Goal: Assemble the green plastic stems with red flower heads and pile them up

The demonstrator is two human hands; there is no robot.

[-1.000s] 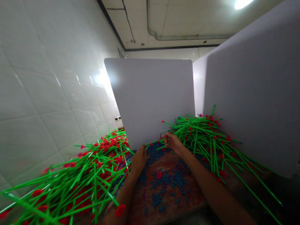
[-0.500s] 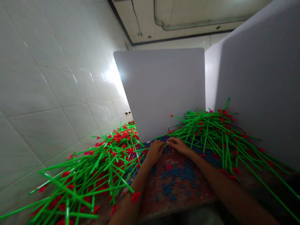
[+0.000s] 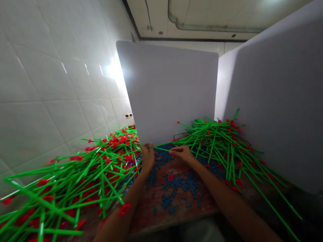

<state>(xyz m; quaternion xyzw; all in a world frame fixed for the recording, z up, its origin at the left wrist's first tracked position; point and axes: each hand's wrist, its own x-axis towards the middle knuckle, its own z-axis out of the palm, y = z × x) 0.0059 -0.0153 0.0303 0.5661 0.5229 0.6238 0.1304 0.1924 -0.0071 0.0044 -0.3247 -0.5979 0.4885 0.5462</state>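
Reddish-brown wooden workbench (image 3: 146,208), scuffed, hemmed in by white glazed wall tiles (image 3: 50,101) on the L, a white partition board (image 3: 166,90) ahead and a second white partition board (image 3: 272,101) on the R. Pale ceiling (image 3: 214,13) overhead w/ a long pipe (image 3: 191,26). Small jar (image 3: 129,120) just past the front board's L edge. Thin wire rack (image 3: 181,135) partly under the R heap of green stems (image 3: 222,144) w/ red flower heads; bigger L heap of green stems (image 3: 83,178) spills toward the person. Small blue pieces (image 3: 179,183) scattered btwn heaps. L hand (image 3: 147,158) and R hand (image 3: 181,153) sit close together at the back of the bench, fingers curled, a lone green stem (image 3: 163,148) running btwn them. Can't tell if either hand grips it.
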